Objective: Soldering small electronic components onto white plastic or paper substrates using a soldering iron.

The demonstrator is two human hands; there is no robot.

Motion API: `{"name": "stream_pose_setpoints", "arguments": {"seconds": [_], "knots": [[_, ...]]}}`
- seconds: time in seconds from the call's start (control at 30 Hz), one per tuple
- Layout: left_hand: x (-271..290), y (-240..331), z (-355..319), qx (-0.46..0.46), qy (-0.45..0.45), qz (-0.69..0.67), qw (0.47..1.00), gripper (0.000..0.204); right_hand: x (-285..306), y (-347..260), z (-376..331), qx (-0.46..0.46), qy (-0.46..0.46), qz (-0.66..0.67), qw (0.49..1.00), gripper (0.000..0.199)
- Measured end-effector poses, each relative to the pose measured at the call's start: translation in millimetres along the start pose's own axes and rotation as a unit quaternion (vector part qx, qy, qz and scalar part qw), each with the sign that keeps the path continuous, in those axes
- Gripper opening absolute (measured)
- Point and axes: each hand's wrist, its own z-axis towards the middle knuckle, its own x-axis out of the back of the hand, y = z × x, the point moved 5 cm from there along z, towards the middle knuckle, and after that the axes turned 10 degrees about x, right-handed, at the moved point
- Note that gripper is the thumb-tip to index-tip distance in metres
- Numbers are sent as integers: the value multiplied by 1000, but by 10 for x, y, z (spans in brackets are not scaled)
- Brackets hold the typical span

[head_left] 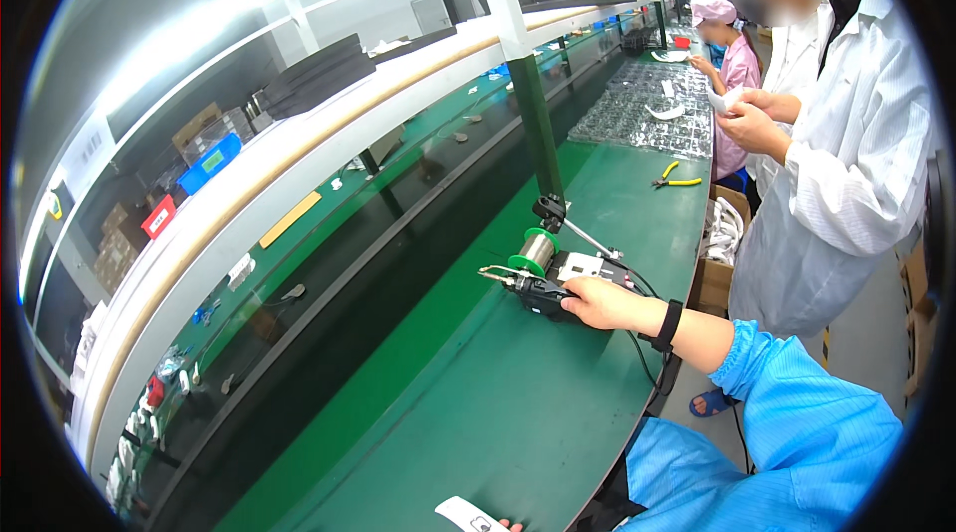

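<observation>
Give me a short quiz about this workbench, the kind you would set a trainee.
1. True or false: the right hand grasps a black tool just in front of a green solder spool.
2. The pliers lying farther along the green bench have handles of which colour? A red, B yellow, C blue.
3. Fill in: at the lower edge, only the fingertips of the left hand show, next to a ___ card.

Key: 1 true; 2 B; 3 white.
</observation>
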Motion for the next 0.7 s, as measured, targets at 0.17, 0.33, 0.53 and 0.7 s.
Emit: {"name": "stream_pose_setpoints", "arguments": {"seconds": [0.17,0.33,0.53,0.7], "knots": [[2,4,8,7,8,-5,1000,37,47,-34,1,-3,11,28,1000,26],[-3,-5,-6,2,12,-1,1000,37,114,-57,-13,-22,14,27,999,26],[12,-18,-16,-6,2,-7,1000,38,137,52,-49,-64,29,45,997,30],[28,-19,-12,-16,1,-8,1000,38,160,-110,-121,-15,64,48,997,29]]}}
